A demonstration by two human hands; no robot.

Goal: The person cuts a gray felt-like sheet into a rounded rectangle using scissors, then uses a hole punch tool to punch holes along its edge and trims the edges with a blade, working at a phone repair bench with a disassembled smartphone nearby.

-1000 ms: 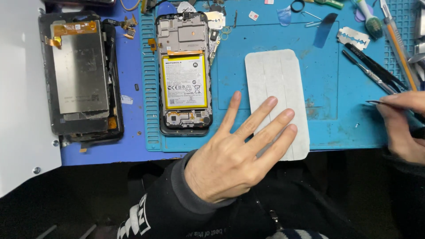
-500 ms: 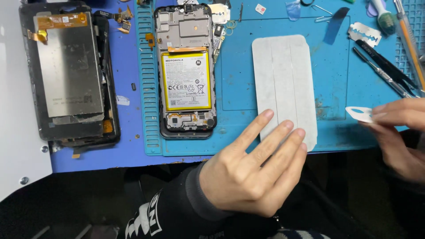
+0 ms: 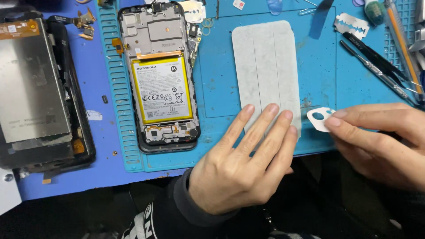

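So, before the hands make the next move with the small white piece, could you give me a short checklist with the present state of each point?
1. Left hand lies flat on the grey rounded rectangular sheet, fingers spread: ok.
2. Right hand pinches the small white cut-out piece with an oval hole at its edge: ok.
3. Sheet lies fully on the blue work mat: ok.
4. Bare razor blade lies apart from both hands: ok.
5. Black tweezers within reach of the right hand: ok.
6. Which face of the white piece is sticky: cannot tell.
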